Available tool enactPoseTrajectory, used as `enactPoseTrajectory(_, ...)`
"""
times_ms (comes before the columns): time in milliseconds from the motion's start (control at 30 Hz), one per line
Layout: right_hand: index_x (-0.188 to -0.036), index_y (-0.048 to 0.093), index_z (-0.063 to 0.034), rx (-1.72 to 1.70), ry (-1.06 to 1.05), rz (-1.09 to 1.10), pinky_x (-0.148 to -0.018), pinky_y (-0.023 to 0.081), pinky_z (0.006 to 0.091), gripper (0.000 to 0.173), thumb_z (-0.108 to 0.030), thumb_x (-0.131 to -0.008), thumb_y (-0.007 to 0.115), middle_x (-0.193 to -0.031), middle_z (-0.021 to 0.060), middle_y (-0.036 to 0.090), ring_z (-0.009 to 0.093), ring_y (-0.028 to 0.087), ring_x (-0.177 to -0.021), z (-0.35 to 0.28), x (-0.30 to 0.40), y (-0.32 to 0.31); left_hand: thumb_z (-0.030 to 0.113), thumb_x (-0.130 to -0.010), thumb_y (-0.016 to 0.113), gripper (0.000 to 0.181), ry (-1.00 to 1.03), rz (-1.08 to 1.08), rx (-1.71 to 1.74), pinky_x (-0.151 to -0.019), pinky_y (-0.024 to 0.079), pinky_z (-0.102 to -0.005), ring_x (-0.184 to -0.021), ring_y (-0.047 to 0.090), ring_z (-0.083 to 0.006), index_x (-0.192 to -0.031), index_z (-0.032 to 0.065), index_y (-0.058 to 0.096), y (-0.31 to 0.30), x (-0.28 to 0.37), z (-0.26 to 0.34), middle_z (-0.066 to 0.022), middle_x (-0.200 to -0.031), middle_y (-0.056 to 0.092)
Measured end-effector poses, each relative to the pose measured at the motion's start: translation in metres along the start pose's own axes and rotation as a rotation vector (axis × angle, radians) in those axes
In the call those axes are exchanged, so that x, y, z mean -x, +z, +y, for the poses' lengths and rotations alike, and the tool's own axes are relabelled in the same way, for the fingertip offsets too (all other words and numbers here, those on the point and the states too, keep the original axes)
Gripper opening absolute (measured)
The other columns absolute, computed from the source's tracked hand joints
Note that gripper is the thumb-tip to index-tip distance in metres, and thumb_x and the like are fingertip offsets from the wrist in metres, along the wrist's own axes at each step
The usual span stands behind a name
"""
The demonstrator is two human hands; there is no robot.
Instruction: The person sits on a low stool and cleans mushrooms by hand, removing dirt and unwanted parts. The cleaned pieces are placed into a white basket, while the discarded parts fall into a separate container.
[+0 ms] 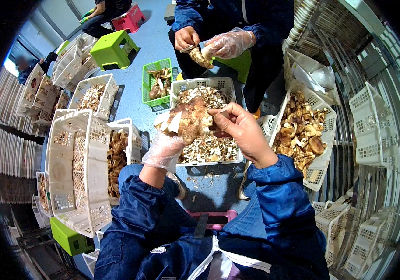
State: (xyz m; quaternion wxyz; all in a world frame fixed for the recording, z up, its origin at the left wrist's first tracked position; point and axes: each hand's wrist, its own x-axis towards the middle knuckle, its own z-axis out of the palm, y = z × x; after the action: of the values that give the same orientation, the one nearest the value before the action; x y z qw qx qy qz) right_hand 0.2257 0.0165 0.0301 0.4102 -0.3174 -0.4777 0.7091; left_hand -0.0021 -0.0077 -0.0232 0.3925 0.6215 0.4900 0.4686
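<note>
My left hand (165, 150), in a clear plastic glove, holds a large brown mushroom (191, 120) with pale cut faces on its left end. At the mushroom's right edge, my bare right hand (240, 129) pinches a small flat grey piece (225, 114) that looks like a blade; the fingers partly hide it. Directly below both hands stands a white plastic crate (208, 163), filled with pale and brown mushroom trimmings (210, 148). Some scraps lie on the blue floor in front of it.
Across the crate, a co-worker's gloved hand (229, 43) and bare hand (186, 37) hold a mushroom (200, 57). Whole mushrooms fill a white crate (320, 176) at right and a green basket (156, 102). White crates (98, 175) stand at left, near a green stool (112, 49).
</note>
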Motion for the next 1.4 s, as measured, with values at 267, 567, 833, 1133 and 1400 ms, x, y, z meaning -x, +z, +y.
enactPoseTrajectory(267,-0.096,0.076,-0.0089,0.821,-0.670,0.343,-0.080,0.057,0.0341,0.010,-0.009,-0.087,0.080,-0.099,0.0093,0.076,0.028,0.072,-0.093,-0.010,0.000,0.000,0.012,-0.096,0.072,0.043,-0.123,0.091,-0.202,-0.099,0.054,-0.0352,-0.117,0.067,-0.0219,-0.137,0.0055,0.061,-0.002,-0.002,-0.004,-0.0096,-0.128,0.069)
enactPoseTrajectory(567,-0.093,0.075,-0.0080,1.146,-0.859,0.105,-0.084,0.059,0.0364,0.020,-0.003,-0.076,0.083,-0.106,0.0047,0.076,0.027,0.072,-0.097,0.004,0.007,0.038,0.016,-0.090,0.069,0.045,-0.117,0.243,-0.232,-0.083,0.057,-0.0472,-0.097,0.073,-0.0457,-0.128,-0.0034,0.052,0.008,-0.009,-0.001,-0.0273,-0.105,0.073)
enactPoseTrajectory(833,-0.093,0.073,-0.0053,1.180,-0.833,0.142,-0.084,0.060,0.0377,0.017,-0.003,-0.079,0.082,-0.109,0.0090,0.077,0.030,0.073,-0.101,0.008,-0.001,0.040,0.016,-0.090,0.066,0.046,-0.156,0.263,-0.476,-0.076,0.057,-0.0562,-0.088,0.069,-0.0514,-0.127,-0.0044,0.049,0.011,-0.010,0.006,-0.0337,-0.089,0.070)
enactPoseTrajectory(1133,-0.094,0.071,-0.0042,1.178,-0.835,0.152,-0.078,0.060,0.0369,0.013,-0.004,-0.084,0.081,-0.100,0.0111,0.078,0.030,0.076,-0.093,0.012,-0.006,0.038,0.020,-0.091,0.065,0.053,-0.200,0.227,-0.629,-0.073,0.057,-0.0566,-0.082,0.070,-0.0501,-0.132,-0.0076,0.047,0.010,-0.009,0.013,-0.0312,-0.081,0.070)
enactPoseTrajectory(1400,-0.103,0.074,-0.0022,0.811,-0.345,0.178,-0.077,0.058,0.0286,0.011,-0.009,-0.094,0.077,-0.096,0.0086,0.079,0.014,0.075,-0.089,0.002,0.001,0.038,0.019,-0.092,0.071,0.056,-0.077,0.258,-0.506,-0.074,0.058,-0.0537,-0.088,0.072,-0.0472,-0.140,0.0011,0.048,0.008,-0.009,0.012,-0.0274,-0.094,0.073)
